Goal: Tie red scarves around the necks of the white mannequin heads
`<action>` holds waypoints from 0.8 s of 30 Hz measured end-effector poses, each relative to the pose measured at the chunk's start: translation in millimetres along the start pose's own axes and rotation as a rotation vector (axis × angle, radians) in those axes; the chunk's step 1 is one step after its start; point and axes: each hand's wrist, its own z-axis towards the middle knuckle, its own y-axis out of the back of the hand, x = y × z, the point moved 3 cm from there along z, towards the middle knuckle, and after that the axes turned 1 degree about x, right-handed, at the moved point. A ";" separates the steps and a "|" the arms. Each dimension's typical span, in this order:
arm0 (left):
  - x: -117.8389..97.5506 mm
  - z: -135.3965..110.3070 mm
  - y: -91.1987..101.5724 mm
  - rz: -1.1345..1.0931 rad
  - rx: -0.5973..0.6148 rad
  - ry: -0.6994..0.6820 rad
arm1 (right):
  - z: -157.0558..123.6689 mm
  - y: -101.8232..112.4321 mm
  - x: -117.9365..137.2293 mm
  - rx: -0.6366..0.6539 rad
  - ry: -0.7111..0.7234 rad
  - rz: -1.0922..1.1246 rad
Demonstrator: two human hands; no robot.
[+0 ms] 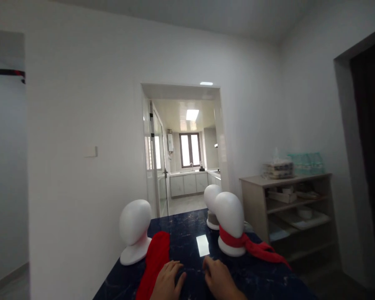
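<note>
My left hand point(168, 281) is open, its thumb apart from the fingers, at the right edge of a red scarf point(158, 258); whether it presses on the cloth I cannot tell. The scarf lies lengthwise along the left part of the table, beside a bare white foam mannequin head point(135, 223). My right hand point(219, 278) rests over the dark tabletop with loosely bent fingers and holds nothing. Beyond it stands a second white mannequin head point(229, 212) with a red scarf point(233, 238) wrapped around its neck, the loose end trailing right. Partly hidden behind is a third head point(211, 198), something grey at its neck.
The dark blue marbled table point(181, 227) reaches toward a doorway into a kitchen. To the right, a wooden shelf unit point(253, 191) carries a tissue pack point(278, 170) and wrapped bottles point(306, 163). A glass door point(158, 166) stands in the doorway's left side.
</note>
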 end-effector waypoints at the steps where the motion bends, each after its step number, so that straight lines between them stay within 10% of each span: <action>1: -0.6 0.5 -8.3 -0.086 0.086 -0.052 | -0.3 0.3 -0.9 0.004 0.002 -0.002; 5: -9.2 -6.4 -31.1 -0.143 0.328 -0.184 | -2.4 3.2 1.8 0.022 0.001 -0.028; 10: -11.6 -9.8 -29.1 -0.187 0.265 -0.128 | -2.3 17.3 7.9 -0.018 -0.044 -0.082; 18: -20.2 -13.7 -17.1 -0.246 0.225 -0.123 | -22.1 111.1 -104.3 -0.335 -0.384 -0.268; 24: -27.6 -19.5 -11.2 -0.280 0.155 -0.114 | 3.5 137.0 -123.6 -0.251 -0.098 0.098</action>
